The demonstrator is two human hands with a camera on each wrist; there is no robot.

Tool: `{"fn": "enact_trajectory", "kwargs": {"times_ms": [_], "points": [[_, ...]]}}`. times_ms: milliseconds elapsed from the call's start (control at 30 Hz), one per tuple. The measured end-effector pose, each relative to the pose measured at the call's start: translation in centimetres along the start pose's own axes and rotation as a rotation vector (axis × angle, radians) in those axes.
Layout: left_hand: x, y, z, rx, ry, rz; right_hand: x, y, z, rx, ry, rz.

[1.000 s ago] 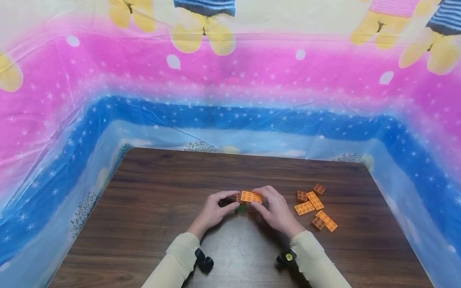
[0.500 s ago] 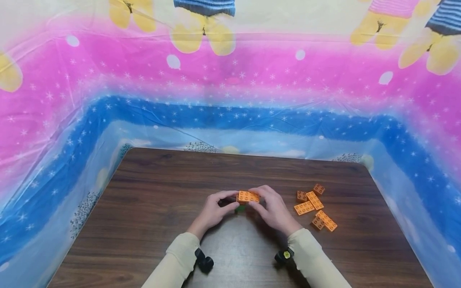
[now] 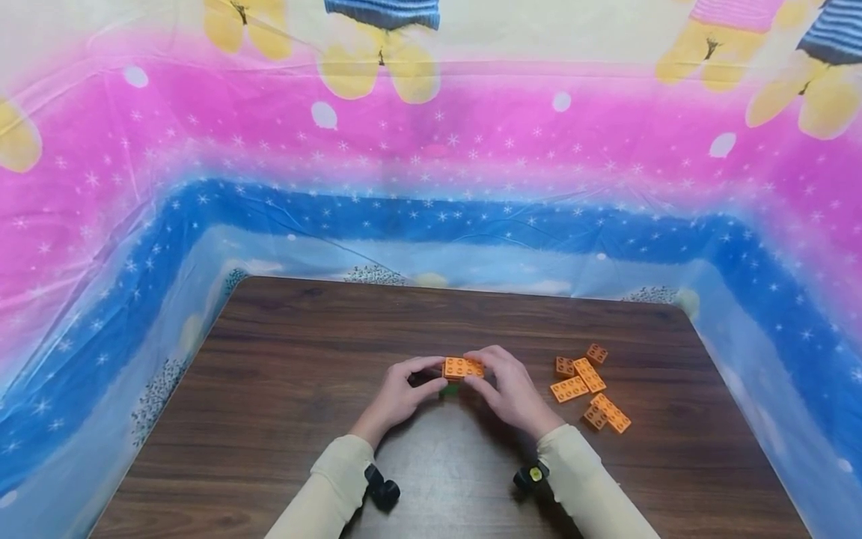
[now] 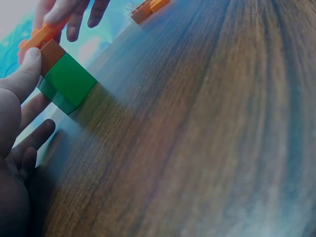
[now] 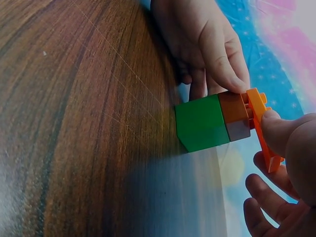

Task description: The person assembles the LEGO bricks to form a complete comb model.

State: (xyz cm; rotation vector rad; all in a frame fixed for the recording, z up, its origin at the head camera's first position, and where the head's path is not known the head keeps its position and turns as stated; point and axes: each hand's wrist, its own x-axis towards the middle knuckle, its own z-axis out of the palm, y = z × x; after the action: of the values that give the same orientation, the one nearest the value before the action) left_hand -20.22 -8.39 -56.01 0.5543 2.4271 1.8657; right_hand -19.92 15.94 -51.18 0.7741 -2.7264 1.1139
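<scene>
A green block (image 5: pixel 200 121) stands on the table with a brown brick (image 5: pixel 234 108) on top of it. My left hand (image 3: pixel 397 391) grips this stack at the brown brick, thumb on the near side and fingers behind. Between thumb and fingers, my right hand (image 3: pixel 515 391) pinches a thin orange eight-stud brick (image 3: pixel 461 367) over the brown one. In the right wrist view the orange brick is slightly tilted, and brown studs show below it. Whether the studs are engaged I cannot tell. From above, the orange brick hides most of the stack.
On the wooden table (image 3: pixel 283 337), to the right, lie several loose bricks: thin orange ones (image 3: pixel 569 389) and smaller brown ones (image 3: pixel 596 354). Some overlap or touch. A printed pink and blue cloth (image 3: pixel 431 172) hangs around the table's back and sides.
My right hand has shifted a little to the left, bringing the orange brick more squarely over the brown one. The left hand and loose bricks have stayed in place.
</scene>
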Motion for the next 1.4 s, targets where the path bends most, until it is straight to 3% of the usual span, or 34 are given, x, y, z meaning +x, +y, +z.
{"fn": "enact_trajectory", "kwargs": {"times_ms": [1400], "points": [[0.05, -0.15, -0.09, 0.031, -0.018, -0.008, 0.33, -0.1, 0.04, -0.064, -0.056, -0.006]]}}
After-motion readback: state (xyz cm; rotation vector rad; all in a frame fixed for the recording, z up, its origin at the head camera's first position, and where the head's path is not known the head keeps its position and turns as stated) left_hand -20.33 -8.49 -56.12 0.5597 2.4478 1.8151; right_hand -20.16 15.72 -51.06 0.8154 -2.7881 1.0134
